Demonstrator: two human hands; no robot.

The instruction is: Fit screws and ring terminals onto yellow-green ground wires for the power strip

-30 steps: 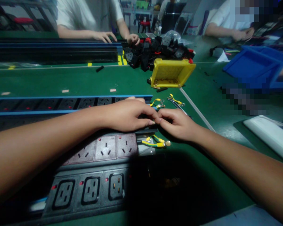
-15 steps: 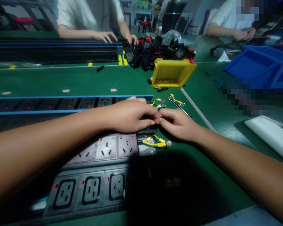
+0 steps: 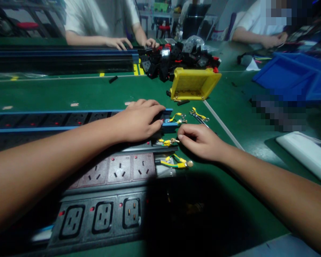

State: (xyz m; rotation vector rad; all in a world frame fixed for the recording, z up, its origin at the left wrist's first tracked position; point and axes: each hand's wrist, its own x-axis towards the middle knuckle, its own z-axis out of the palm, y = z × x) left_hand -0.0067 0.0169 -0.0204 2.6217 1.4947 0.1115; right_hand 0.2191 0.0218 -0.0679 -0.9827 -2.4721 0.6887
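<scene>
My left hand lies palm down across the blue-edged socket strip. Its fingers reach over the far rail and its thumb is apart from them, near the strip's end. Just right of the strips, my right hand is closed, thumb and forefinger pinching the end of a small brass screw at a yellow-and-green wire's terminal. The fingertips partly hide the screw. Nearer me, another yellow-and-green wire with a ring terminal leaves the brown socket strip. A black socket strip lies closest.
Beyond my hands stand a tipped yellow bin and a pile of black socket modules. A wrench lies behind my right hand. Blue bins are at right. Across the table, a person's hands touch black strips; another person sits at right.
My left hand has drawn back left from my right fingertips onto the blue-edged strip, uncovering its end and the brass screw. My right hand has stayed almost in place.
</scene>
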